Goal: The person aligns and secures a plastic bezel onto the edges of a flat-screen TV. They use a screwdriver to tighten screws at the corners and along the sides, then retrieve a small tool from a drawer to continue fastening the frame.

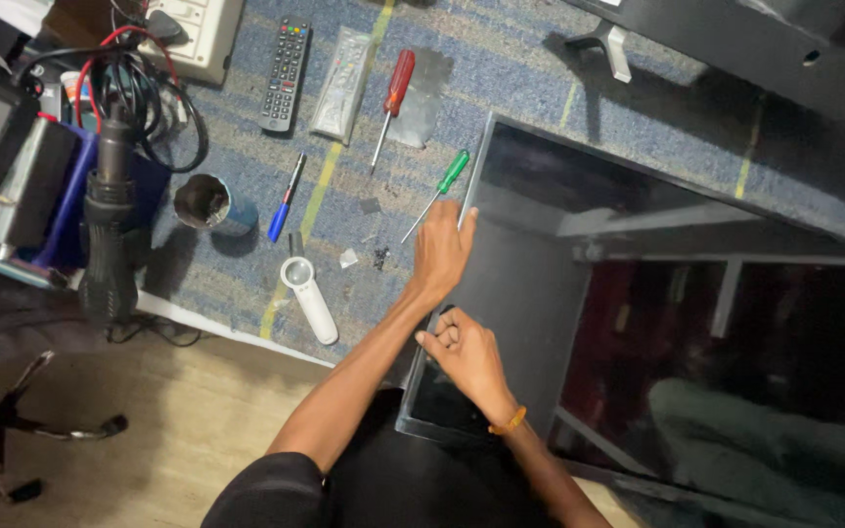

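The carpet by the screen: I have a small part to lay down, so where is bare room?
Free carpet lies between the red screwdriver and the flat screen, up toward the white stand foot. The wood floor left of the left hand is also bare. It is crowded around the green screwdriver, magnifier, blue pen and tin.

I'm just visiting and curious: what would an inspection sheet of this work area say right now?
Surface: blue patterned carpet with yellow stripes, beside wooden floor.
Job's things: large dark flat screen panel lying on the carpet.
Clutter: red screwdriver, green screwdriver, blue pen, two remote controls, white magnifier, open tin, heat gun.
Grippers: left hand rests on the panel's left edge; right hand pinches that edge nearer the body.
Cables: black and red cables coiled by a white power strip.
Surroundings: chair base on the wooden floor.
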